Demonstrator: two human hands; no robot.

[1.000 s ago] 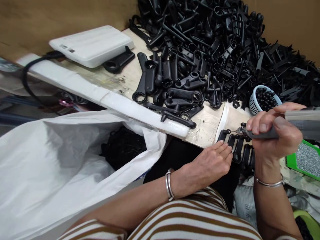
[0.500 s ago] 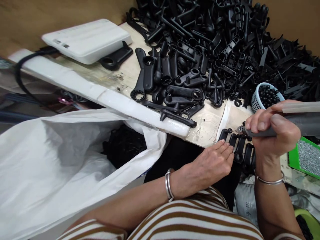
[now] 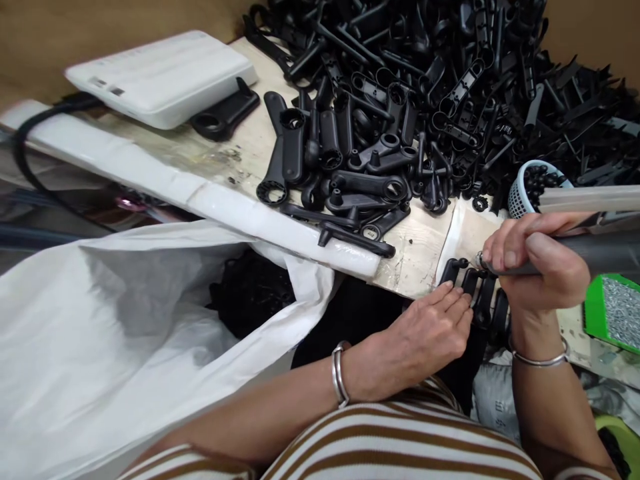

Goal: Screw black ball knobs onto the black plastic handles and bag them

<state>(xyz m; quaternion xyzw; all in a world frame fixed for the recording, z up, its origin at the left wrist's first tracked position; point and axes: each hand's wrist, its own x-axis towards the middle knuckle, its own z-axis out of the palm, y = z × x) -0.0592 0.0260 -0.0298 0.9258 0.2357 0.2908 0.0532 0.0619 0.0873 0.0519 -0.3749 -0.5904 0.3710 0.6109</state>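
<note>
Gripping grey driver (image 3: 575,257), right hand (image 3: 540,273) over black handles (image 3: 475,290).

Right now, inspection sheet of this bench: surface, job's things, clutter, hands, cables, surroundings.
Surface: worn pale bench top, scuffed, white padded front edge.
Job's things: grey power screwdriver, tip at a row of black plastic handles on the bench edge.
Clutter: big pile of black handles; small basket of black beads; green screw tray; white flat box.
Hands: right hand grips the screwdriver; left hand flat, fingertips on the row.
Cables: black cable at left.
Surroundings: open white bag below the bench.
</note>
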